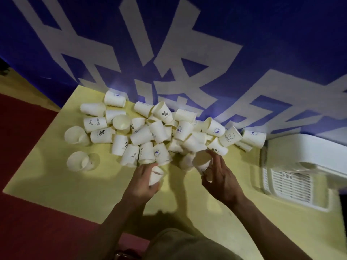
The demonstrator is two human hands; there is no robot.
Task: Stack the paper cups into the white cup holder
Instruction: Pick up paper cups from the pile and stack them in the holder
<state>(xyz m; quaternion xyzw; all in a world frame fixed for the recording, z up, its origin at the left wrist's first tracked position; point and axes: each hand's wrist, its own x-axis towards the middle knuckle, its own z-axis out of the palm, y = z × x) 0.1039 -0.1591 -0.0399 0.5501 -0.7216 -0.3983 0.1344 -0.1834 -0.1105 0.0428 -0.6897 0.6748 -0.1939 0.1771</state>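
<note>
Both hands, forearms reaching forward, each grip a paper cup: left (145,182), right (219,177).

near table (78,186) bare | cup pile (159,132) blocks far edge

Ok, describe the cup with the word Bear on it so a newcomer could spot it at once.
Start at the yellow table under the blue banner and go to the left end of the pile of paper cups. The Bear cup lies on its side there, mouth to the left. Unlike the percent-sign cup just below it, it carries the word Bear and a small bear face.
</note>
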